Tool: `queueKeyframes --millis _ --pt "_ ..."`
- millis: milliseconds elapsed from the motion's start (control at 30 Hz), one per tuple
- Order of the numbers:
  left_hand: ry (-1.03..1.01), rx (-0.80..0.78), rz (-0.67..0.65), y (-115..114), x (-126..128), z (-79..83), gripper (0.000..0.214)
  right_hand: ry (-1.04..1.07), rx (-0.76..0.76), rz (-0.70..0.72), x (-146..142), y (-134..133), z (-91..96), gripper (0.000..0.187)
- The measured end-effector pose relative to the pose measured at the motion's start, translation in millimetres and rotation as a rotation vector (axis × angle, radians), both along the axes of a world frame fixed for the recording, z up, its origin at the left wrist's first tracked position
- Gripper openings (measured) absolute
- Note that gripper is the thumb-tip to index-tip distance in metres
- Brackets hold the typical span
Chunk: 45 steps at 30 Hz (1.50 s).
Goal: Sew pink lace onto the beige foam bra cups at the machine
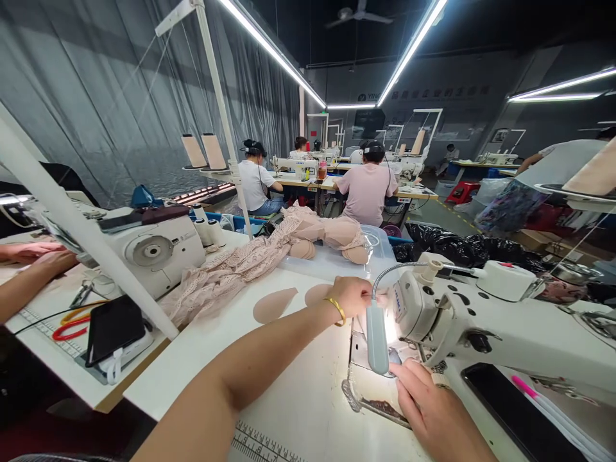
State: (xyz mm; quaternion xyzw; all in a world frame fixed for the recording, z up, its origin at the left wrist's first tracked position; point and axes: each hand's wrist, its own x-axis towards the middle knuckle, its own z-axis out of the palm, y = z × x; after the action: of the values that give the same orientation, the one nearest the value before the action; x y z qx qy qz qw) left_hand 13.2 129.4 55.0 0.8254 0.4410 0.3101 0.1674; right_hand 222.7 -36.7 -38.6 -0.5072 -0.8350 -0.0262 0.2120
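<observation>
My left hand, a gold bangle at its wrist, is closed beside the head of a white sewing machine. Its fingertips are partly behind the grey lamp, so what they hold is unclear. Low on the machine bed lies my right hand, its fingers stretched toward the lit needle area, near the lamp's lower end. The lamp hides most of the needle area. Two beige fabric cup pieces lie on the white table, one partly behind my left wrist.
Beige lace and padded cups are heaped over a clear plastic bin behind the table. A black phone and a pink-tipped pen lie at right. Another machine, a phone and a co-worker's hands are at left.
</observation>
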Motion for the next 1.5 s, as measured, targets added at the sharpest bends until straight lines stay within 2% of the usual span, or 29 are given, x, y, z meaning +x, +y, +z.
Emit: queueKeyframes --millis 100,200,267,367,433,467,533,600,667,767,867,967,1100,1500 --pt "-0.15 -0.04 0.062 18 -6 -0.3 0.024 0.021 0.006 -0.028 -1 -2 3.4 0.029" --pt "-0.29 0.022 0.135 25 -30 13.3 0.029 0.013 0.004 -0.007 -3 -3 5.5 0.026" --pt "-0.343 0.102 0.173 19 -50 26.8 0.027 0.017 -0.013 0.004 -5 -3 7.9 0.026" --pt "-0.359 0.251 0.16 -8 -73 39.3 0.019 0.031 0.001 0.078 -12 -5 17.0 0.029" --pt "-0.299 0.324 0.059 -34 -78 34.6 0.013 0.018 0.019 0.206 -17 -8 27.3 0.031" --pt "-0.219 0.356 -0.039 -48 -77 27.8 0.014 0.003 0.023 0.277 -20 -10 33.2 0.031" --pt "0.119 0.434 -0.336 -74 -72 8.3 0.015 -0.027 0.005 0.392 -22 -13 44.4 0.03" --pt "0.439 0.447 -0.536 -92 -62 -12.7 0.018 -0.026 -0.006 0.426 -20 -14 51.7 0.03" --pt "0.58 0.42 -0.583 -102 -53 -27.8 0.018 0.007 -0.013 0.403 -17 -14 52.7 0.03" --pt "0.587 0.378 -0.583 -103 -41 -33.9 0.018 0.085 0.0 0.283 -10 -11 44.2 0.027" --pt "0.513 0.302 -0.571 -100 -33 -27.8 0.019 0.13 -0.008 0.188 -5 -6 33.3 0.026" --pt "0.414 0.161 -0.523 -102 -27 -21.8 0.018 0.114 -0.033 0.174 -2 -4 27.4 0.025" --pt "0.359 0.002 -0.401 -107 -23 -22.1 0.019 0.105 -0.015 0.177 -1 -3 25.7 0.023" --pt "0.41 0.009 -0.268 -110 -12 -31.5 0.025 0.187 0.024 0.194 -8 -3 34.7 0.027"
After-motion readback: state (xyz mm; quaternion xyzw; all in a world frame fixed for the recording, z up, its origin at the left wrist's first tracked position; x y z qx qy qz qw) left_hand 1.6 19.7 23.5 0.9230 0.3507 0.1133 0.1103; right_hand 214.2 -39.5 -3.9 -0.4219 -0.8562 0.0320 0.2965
